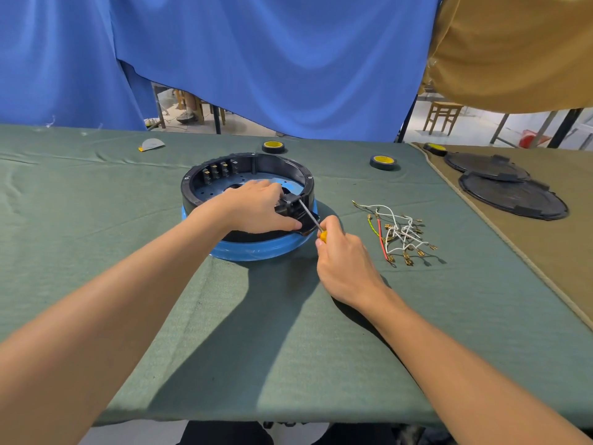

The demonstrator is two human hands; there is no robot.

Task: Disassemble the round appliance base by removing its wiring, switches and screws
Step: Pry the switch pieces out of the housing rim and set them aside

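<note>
The round appliance base (205, 187), a black ring on a blue rim, sits on the green cloth in the middle of the table. Several black switches (218, 170) line its far inner wall. My left hand (256, 207) grips a black part (293, 205) on the near right rim of the base. My right hand (345, 258) holds a yellow-handled screwdriver (311, 216) whose metal shaft points up and left into that black part. A loose bundle of wires (399, 234), white, red and green with brass terminals, lies on the cloth to the right of the base.
Two black-and-yellow tape rolls (273, 146) (382, 162) lie behind the base, a third (434, 149) on the tan cloth at right. Two round black covers (513, 197) sit there too. A small grey semicircle piece (150, 144) lies far left. Blue curtains hang behind.
</note>
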